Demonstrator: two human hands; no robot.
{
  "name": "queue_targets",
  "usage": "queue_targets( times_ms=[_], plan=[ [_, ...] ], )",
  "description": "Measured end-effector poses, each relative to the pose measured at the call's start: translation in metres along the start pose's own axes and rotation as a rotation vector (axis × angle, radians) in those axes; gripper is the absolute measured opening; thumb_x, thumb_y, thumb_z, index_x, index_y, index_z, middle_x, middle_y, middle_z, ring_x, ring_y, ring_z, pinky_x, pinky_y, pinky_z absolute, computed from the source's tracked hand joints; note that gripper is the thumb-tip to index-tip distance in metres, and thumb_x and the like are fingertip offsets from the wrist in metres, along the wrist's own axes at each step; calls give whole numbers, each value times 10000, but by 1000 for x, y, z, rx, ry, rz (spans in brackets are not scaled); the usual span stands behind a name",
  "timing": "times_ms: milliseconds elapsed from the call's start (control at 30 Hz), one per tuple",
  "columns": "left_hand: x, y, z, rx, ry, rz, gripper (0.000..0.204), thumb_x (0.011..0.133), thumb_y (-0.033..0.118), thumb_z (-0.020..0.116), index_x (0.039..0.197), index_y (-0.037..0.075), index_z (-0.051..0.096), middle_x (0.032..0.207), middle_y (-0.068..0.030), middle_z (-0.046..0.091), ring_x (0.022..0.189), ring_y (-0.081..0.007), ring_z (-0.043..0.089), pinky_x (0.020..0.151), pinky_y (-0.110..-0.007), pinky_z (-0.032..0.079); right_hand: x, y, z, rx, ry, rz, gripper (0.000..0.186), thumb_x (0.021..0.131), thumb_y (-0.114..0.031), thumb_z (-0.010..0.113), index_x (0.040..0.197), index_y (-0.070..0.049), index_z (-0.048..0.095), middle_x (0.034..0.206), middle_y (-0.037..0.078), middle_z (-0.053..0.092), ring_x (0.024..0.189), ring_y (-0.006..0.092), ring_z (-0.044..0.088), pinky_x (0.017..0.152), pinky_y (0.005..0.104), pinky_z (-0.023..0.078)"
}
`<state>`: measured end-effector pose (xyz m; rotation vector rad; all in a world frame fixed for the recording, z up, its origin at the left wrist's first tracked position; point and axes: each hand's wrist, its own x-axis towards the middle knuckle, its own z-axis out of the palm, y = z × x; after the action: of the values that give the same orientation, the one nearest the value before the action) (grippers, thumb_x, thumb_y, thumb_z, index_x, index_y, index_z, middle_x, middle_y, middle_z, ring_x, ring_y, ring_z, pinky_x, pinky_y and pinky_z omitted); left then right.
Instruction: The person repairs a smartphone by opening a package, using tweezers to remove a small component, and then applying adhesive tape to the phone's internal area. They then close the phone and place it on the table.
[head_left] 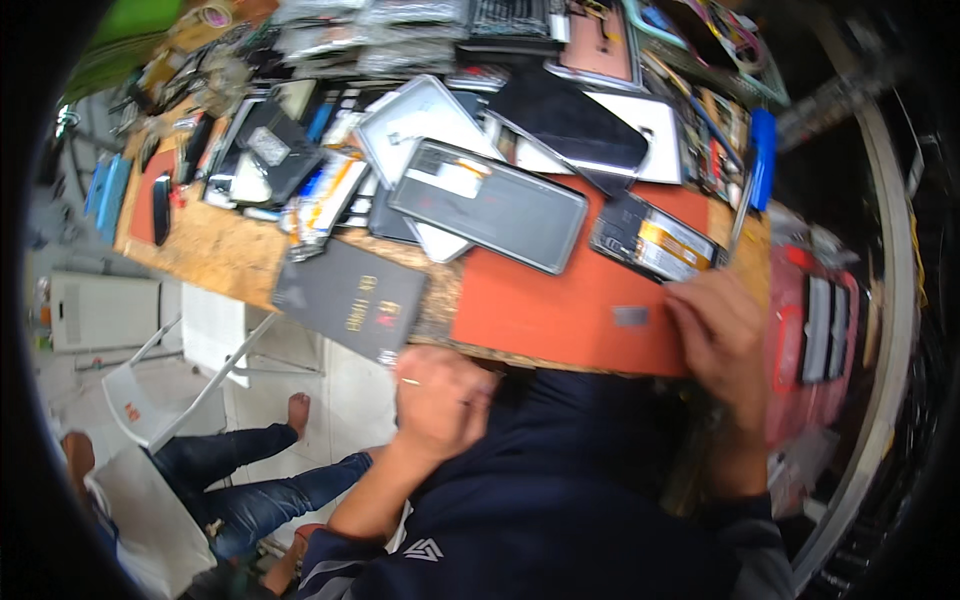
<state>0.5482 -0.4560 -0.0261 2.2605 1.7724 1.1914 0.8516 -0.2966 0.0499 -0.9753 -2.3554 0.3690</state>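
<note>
My left hand [440, 402] is curled closed just off the bench's front edge, beside the near corner of a dark grey flat box with gold lettering [335, 290]. What its fingers hold, if anything, is hidden. Over the right side of the orange mat [570, 310], my right hand [722, 330] has bent, closed fingers, blurred by motion. Its fingertips are by the lower right end of an opened phone with a yellow-orange label [660, 240]. I cannot make out anything between them. A small grey piece [630, 316] lies on the mat left of this hand.
A dark phone back cover [490, 205], a white panel [425, 125] and a black screen [570, 120] overlap behind the mat. A blue-handled tool [762, 160] stands out at the right. Wrapped packs [370, 35] pile up behind. A seated person's legs [260, 480] show at lower left.
</note>
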Motion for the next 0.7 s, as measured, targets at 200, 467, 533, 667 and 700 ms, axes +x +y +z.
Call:
queue_targets(
  times_ms=[200,467,533,667,700],
  plan=[
    [7,-5,-12,79,119,-113,202,903,-40,789,1059,59,707,980,-112,702,968,-331,671,957,-470,461,6,-6,11,62,-168,67,172,945,-16,766,1106,-10,706,1036,157,692,984,387,697,850,479,558],
    [27,19,9,59,75,-79,255,857,5,855,1070,86,738,972,-58,721,963,-290,683,922,-431,440,1,-5,11,154,-288,171,152,964,-18,734,1101,2,672,1007,161,631,949,389,653,856,471,525],
    [26,21,6,39,57,-101,246,861,9,839,1066,80,725,984,-68,714,968,-295,682,928,-434,439,-1,-10,5,174,-277,150,154,962,-23,737,1099,-1,671,993,156,611,940,380,640,857,457,518],
    [18,19,4,18,49,-101,209,879,58,810,1058,86,705,992,-75,697,974,-298,678,935,-445,439,-5,-48,17,393,-211,326,174,945,48,711,1101,-14,665,932,150,626,836,359,654,752,441,529],
    [16,19,4,13,50,-96,204,882,68,809,1056,89,706,989,-72,696,973,-297,678,935,-446,439,-3,-61,21,497,-227,461,185,940,62,701,1101,-18,657,930,158,634,836,380,665,742,458,537]
  ],
)
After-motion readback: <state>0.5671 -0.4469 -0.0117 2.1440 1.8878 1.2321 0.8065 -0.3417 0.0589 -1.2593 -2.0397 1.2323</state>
